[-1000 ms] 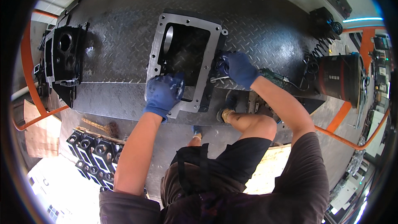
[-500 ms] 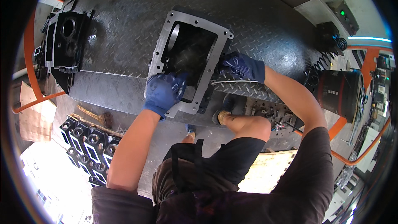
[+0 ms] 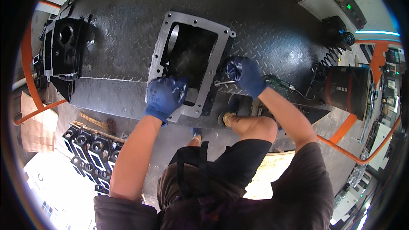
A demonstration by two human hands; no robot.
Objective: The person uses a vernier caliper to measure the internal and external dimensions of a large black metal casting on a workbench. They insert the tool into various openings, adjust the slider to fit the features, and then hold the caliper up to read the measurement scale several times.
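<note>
A rectangular cast metal housing (image 3: 216, 55) with a bare machined flange and dark hollow inside rests on the black tread-plate bench. My left hand (image 3: 164, 96), in a blue glove, is closed over the flange's near left edge, fingers curled over the inner rim. My right hand (image 3: 246, 74), also gloved, is beside the housing's right side. Its fingers are curled together; what they hold, if anything, is hidden. A thin silvery wrench-like tool (image 3: 223, 82) lies partly under that hand. To its right is a dark green tool (image 3: 279, 83) with a metal tip.
Another black housing (image 3: 64, 44) stands at the bench's far left. A dark drum (image 3: 347, 89) is off the right end, near a coiled black hose (image 3: 332, 57). Several black castings (image 3: 91, 153) sit on the floor at lower left. Orange rails (image 3: 30, 72) flank the bench.
My right hand has shifted over the wrench-like tool, its forearm swinging inward, and the green tool has come into sight. My left hand still grips the flange.
</note>
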